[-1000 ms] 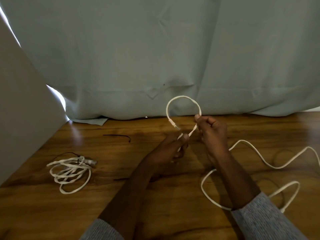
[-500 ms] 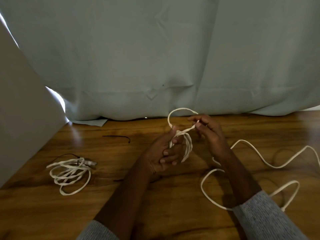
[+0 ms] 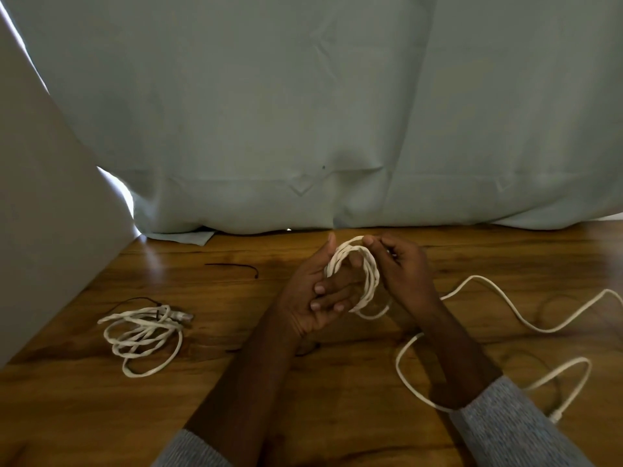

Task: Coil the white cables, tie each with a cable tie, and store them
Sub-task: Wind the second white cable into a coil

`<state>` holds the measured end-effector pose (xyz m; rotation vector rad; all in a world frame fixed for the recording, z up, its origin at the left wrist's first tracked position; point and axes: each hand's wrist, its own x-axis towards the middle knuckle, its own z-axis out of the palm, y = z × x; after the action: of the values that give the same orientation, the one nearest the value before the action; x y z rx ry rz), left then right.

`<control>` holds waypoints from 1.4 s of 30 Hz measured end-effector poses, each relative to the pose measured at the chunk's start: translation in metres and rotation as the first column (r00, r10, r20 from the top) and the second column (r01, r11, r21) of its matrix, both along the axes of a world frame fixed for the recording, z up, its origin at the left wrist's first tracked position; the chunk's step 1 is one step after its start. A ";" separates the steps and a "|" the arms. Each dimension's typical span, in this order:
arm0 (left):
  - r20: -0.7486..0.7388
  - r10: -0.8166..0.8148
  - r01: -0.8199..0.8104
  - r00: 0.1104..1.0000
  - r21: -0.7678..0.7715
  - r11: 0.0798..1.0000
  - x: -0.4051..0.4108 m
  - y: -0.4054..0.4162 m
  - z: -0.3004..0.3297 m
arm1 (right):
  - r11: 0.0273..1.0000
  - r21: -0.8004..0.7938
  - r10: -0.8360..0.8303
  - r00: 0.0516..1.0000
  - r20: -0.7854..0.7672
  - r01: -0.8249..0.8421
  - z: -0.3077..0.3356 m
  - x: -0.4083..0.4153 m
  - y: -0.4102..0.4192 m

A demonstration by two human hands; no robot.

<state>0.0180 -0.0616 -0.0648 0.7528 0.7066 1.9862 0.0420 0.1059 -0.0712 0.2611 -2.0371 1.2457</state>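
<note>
A white cable point(image 3: 370, 281) is wound in a few loops around the fingers of my left hand point(image 3: 313, 291), held just above the wooden table point(image 3: 236, 399). My right hand point(image 3: 401, 267) pinches the top of that coil. The cable's loose length point(image 3: 505, 308) snakes away over the table to the right and loops back under my right forearm. A second white cable point(image 3: 145, 335) lies coiled at the left with a black cable tie around it. A loose black cable tie point(image 3: 232, 266) lies beyond it, near the curtain.
A pale curtain point(image 3: 337, 112) hangs along the far edge of the table. A grey wall or panel point(image 3: 43, 197) closes off the left side. Another thin dark strip point(image 3: 236, 349) lies partly under my left forearm.
The single loop held up between both hands has become several turns wound around my left fingers. My right hand has laid more cable onto the coil, and the slack on the table has shortened slightly.
</note>
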 end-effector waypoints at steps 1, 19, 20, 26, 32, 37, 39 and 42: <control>-0.001 0.032 -0.032 1.000 0.013 0.999 -0.001 0.000 0.001 | 1.000 -0.003 -0.007 1.000 0.008 0.007 0.001 -0.002 -0.001; 0.098 0.617 -0.624 0.781 0.109 0.773 -0.015 -0.008 0.012 | 0.837 0.303 0.170 0.744 0.646 -0.455 0.001 0.014 -0.026; 0.076 0.641 -0.645 0.764 0.107 0.757 -0.016 -0.007 0.012 | 0.834 0.287 0.181 0.725 0.665 -0.472 0.001 0.014 -0.027; -0.047 0.799 -0.800 0.599 -0.006 0.600 -0.029 -0.011 0.006 | 0.839 0.144 0.226 0.577 0.784 -0.525 0.005 0.021 -0.030; -0.501 0.781 -0.918 0.373 -0.077 0.389 -0.024 -0.009 -0.003 | 0.872 -0.141 0.383 0.473 0.794 -0.469 0.014 0.026 -0.029; -0.691 0.682 -0.946 0.239 -0.008 0.323 -0.020 -0.002 -0.007 | 0.786 -0.433 0.610 0.437 0.661 -0.441 0.021 0.033 -0.020; -0.757 0.623 -0.944 0.199 0.023 0.330 -0.013 -0.003 -0.009 | 0.679 -0.588 0.734 0.405 0.545 -0.440 0.021 0.032 -0.018; -0.783 0.531 -0.901 0.322 -0.082 0.425 -0.004 -0.001 -0.011 | 0.557 -0.686 0.821 0.430 0.374 -0.467 0.019 0.028 -0.014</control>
<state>0.0143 -0.0622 -0.0757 0.8576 2.3558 2.0722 0.0698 0.0922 -0.0517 0.4736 -2.1201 2.6868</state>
